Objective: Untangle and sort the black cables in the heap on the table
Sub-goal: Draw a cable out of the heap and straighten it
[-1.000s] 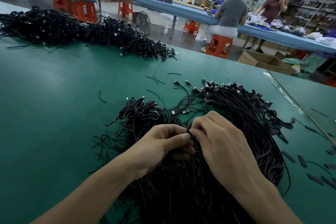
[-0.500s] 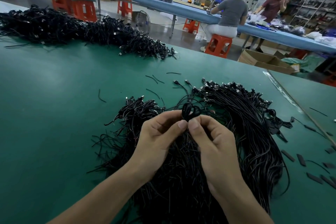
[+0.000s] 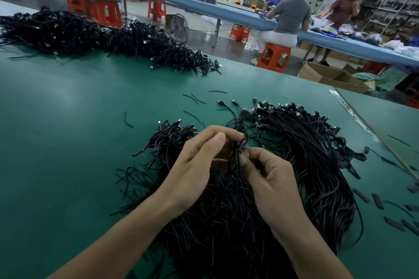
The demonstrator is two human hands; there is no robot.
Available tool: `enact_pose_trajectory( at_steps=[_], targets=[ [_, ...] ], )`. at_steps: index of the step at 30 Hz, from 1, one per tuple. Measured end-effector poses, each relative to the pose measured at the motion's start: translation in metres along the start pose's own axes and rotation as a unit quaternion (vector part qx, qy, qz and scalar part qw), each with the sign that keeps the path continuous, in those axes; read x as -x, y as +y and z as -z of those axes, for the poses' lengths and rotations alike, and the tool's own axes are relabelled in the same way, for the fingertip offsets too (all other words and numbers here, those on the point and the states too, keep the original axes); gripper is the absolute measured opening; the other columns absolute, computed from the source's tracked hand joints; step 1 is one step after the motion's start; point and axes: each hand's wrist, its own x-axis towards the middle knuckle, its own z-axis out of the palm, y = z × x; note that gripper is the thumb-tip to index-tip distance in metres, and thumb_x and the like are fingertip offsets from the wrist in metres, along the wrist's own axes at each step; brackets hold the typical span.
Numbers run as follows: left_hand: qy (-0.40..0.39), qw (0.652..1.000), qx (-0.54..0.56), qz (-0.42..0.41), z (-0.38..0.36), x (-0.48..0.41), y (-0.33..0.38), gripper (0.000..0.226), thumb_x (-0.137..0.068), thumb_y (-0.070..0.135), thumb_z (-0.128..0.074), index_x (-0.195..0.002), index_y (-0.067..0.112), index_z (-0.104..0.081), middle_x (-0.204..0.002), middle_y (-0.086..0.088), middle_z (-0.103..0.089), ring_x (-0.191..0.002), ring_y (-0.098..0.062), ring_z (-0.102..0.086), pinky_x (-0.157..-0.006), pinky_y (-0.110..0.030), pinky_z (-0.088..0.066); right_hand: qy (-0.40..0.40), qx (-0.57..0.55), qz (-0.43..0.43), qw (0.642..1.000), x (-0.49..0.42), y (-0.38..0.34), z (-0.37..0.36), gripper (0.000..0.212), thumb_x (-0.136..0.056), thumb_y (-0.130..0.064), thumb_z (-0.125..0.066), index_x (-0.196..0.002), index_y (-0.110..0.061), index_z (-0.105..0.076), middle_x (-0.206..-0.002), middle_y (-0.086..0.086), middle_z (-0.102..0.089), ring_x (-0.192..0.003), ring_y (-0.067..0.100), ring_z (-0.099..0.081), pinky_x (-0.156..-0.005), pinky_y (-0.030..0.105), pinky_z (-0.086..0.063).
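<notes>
Farthest left, a long second pile of black cables [image 3: 90, 36] lies along the back edge of the green table [image 3: 56, 142], its left end cut off by the frame. Nearer, the left hand [image 3: 199, 165] has thumb and fingers curled round a small bunch of cables [image 3: 235, 156], held upright just above the heap [image 3: 313, 161]. That heap spreads across the table's near middle, under and around both forearms. The right hand [image 3: 269, 179] pinches the same bunch from the other side with thumb and forefinger, its other fingers curled. How the strands in the bunch cross is too dark and blurred to make out. The heap's near part runs out of the bottom edge. To its right, short flat black pieces [image 3: 377, 200] lie scattered on the table, apart from the heap. Beyond the table's far right edge an open cardboard box [image 3: 333, 77] stands on the floor; what it holds cannot be told from this angle.
</notes>
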Motion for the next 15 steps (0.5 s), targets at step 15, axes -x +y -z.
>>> enact_pose_trajectory(
  at_steps=[15],
  targets=[
    [0.074, 0.978, -0.193, -0.024, 0.002, 0.011, -0.016, 0.030, -0.072, 0.036, -0.086, -0.094, 0.041, -0.065, -0.087, 0.020, -0.048, -0.079, 0.000, -0.048, -0.070, -0.013, -0.040, 0.042, 0.076, 0.030, 0.996, -0.006, 0.001, 0.010, 0.016, -0.094, -0.018, -0.064, -0.079, -0.023, -0.069, -0.074, -0.004, -0.067, -0.067, 0.014, -0.059, -0.066, 0.041, -0.050]
  ],
)
